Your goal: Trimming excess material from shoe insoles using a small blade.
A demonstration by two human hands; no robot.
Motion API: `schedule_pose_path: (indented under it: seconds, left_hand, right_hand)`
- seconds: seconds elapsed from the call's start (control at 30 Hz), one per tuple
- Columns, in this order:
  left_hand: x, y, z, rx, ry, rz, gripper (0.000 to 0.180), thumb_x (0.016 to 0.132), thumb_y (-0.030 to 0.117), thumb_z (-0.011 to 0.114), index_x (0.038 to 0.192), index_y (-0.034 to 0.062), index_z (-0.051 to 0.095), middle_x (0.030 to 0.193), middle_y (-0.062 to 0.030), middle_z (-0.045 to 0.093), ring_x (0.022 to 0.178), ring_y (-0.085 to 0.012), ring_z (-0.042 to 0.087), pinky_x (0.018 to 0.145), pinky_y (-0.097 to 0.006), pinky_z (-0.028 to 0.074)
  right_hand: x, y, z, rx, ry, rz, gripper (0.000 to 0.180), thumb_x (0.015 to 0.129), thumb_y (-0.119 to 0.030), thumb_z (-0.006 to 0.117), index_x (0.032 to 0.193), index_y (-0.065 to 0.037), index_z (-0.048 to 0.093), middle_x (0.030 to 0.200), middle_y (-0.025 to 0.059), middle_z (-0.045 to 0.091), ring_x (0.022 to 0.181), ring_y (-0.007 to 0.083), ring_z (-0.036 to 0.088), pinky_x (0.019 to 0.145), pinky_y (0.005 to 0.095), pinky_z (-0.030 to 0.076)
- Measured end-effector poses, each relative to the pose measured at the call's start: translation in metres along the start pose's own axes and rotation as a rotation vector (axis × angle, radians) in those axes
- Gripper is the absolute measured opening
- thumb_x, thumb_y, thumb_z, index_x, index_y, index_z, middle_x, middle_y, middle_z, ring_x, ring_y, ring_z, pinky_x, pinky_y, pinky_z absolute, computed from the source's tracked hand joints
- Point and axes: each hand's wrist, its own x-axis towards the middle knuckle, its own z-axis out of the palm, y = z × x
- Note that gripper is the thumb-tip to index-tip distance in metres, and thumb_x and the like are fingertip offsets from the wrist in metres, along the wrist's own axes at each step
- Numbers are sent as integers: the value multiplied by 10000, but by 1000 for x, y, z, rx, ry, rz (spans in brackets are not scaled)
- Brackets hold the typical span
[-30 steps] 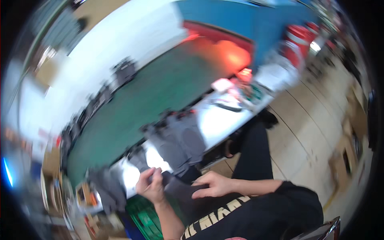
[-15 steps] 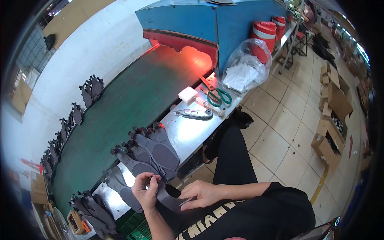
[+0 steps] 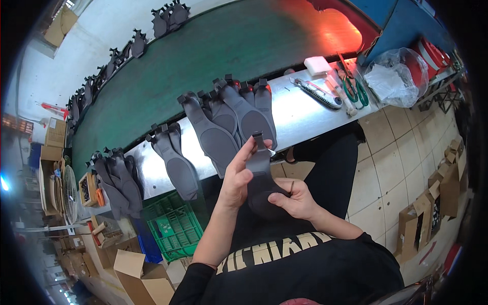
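Note:
Before my chest I hold a dark grey padded strap piece (image 3: 260, 168), tilted upward, with a narrow neck and a small black clip at its top end. My left hand (image 3: 235, 180) grips its left side, fingers along the neck and partly hidden behind it. Lower down, my right hand (image 3: 299, 200) holds the wide end, its thumb pressed on the front. Just beyond my hands, a group of matching strap pieces (image 3: 213, 140) overlaps on the metal ledge. Further left lie a smaller group of strap pieces (image 3: 178, 168) and another pile of strap pieces (image 3: 122, 185).
A green conveyor belt (image 3: 203, 61) runs behind the metal ledge (image 3: 290, 119), with more pieces along its far edge. To the right are a utility knife (image 3: 316, 93), green-handled scissors (image 3: 355, 91), a white block (image 3: 317, 66) and a plastic bag (image 3: 394, 81). Below stands a green crate (image 3: 173, 229).
The view has swung left, bringing the crate and boxes into sight. The held piece has come up from a low slanted position, clip end now upward, with both hands still on it.

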Motion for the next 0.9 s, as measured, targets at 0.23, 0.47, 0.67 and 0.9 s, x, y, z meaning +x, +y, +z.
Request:
schedule_pose_path:
  seconds: [0.23, 0.47, 0.67, 0.9]
  left_hand:
    - [-8, 15, -7, 503, 182, -75, 821, 626, 180, 879, 1334, -34, 520, 1130, -38, 567, 945, -114, 540, 838, -241, 440]
    - [-28, 27, -10, 1053, 46, 60, 655, 569, 217, 867, 1105, -60, 612, 865, -87, 611, 838, -212, 582, 772, -304, 479]
    - [-36, 13, -11, 1101, 60, 15, 665, 532, 269, 876, 1035, -70, 603, 882, -123, 603, 823, -257, 595, 760, -337, 484]
    - [-31, 9, -13, 1026, -33, -12, 651, 532, 197, 876, 1050, -73, 589, 906, -67, 579, 799, -145, 576, 704, -265, 462]
  right_hand:
    - [3, 21, -10, -720, -76, -276, 228, 870, -215, 702, 982, -23, 653, 751, 98, 576, 653, 208, 590, 611, 302, 461]
    - [5, 3, -37, -615, 108, -52, 275, 948, -34, 482, 1206, 7, 566, 726, 46, 534, 650, 94, 484, 620, 241, 422]
    - [19, -7, -15, -579, 10, -85, 464, 924, -30, 549, 1383, -93, 515, 773, 109, 649, 598, 183, 570, 636, 281, 477]
    - [19, -2, -18, -367, -60, 164, 492, 925, 31, 510, 1406, -72, 497, 967, 34, 654, 777, 61, 529, 714, 206, 447]
